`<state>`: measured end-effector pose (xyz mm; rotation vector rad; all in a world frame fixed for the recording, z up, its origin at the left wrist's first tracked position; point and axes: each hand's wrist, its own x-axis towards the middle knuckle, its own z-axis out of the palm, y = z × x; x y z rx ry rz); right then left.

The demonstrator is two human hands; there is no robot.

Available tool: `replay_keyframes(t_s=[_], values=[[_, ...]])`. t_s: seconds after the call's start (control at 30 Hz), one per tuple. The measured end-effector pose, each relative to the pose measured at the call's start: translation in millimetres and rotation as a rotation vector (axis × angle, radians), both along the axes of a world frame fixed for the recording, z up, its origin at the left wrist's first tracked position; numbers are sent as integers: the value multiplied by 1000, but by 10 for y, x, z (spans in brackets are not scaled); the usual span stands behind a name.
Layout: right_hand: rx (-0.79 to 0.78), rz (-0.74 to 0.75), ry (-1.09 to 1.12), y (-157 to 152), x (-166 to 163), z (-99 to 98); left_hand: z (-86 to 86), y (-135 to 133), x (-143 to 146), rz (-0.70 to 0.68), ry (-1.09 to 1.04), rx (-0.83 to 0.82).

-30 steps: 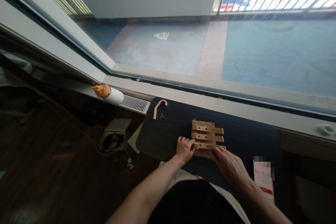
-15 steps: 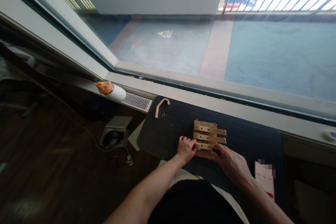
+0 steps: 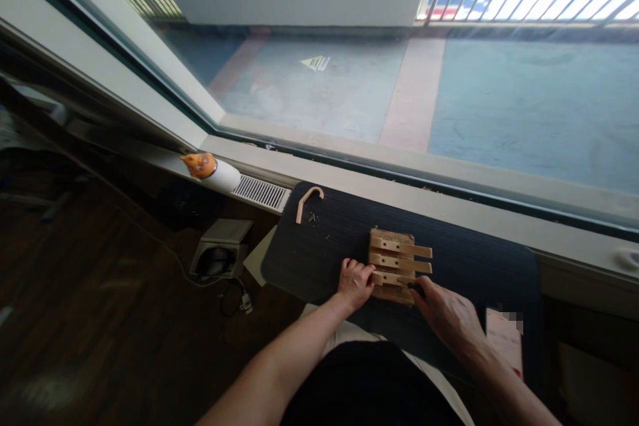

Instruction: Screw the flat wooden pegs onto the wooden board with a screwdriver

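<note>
A wooden board (image 3: 393, 235) lies on the dark table with three paler wooden strips across it, two of them clearly sticking out past its right edge. Dark holes or screw heads dot the strips. My left hand (image 3: 355, 279) is closed on the board's left edge, fingertips at the end of the nearest strip (image 3: 383, 278). In my right hand (image 3: 442, 306) is a screwdriver (image 3: 415, 289) with a dark handle, mostly hidden by the fingers. Its thin tip points left, at the right-hand hole of the nearest strip; whether it touches a screw is too small to tell.
A hooked wooden piece (image 3: 301, 205) and several small screws (image 3: 312, 217) lie at the table's (image 3: 474, 266) far left. On the right is a pale, phone-like rectangle (image 3: 503, 339). A white bottle with an orange top (image 3: 219, 173) rests on the sill beside the window.
My right hand has shifted very slightly to the right and turned a little with the screwdriver. My left hand stays on the board.
</note>
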<state>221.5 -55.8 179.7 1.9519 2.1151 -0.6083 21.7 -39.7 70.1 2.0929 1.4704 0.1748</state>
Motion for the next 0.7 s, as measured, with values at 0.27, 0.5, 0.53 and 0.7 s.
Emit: replay_keyframes(t_s=[0.27,0.5,0.53,0.7], values=[[70,116,72,-27,59,-2,10,-3,3,3,5,8],[33,44,58,-2,34,-11,29,1,8,0,9,7],[31,39,51,0,24,-5,32,1,9,1,10,6],[38,70,37,-10,10,35,39,-1,10,4,15,9]])
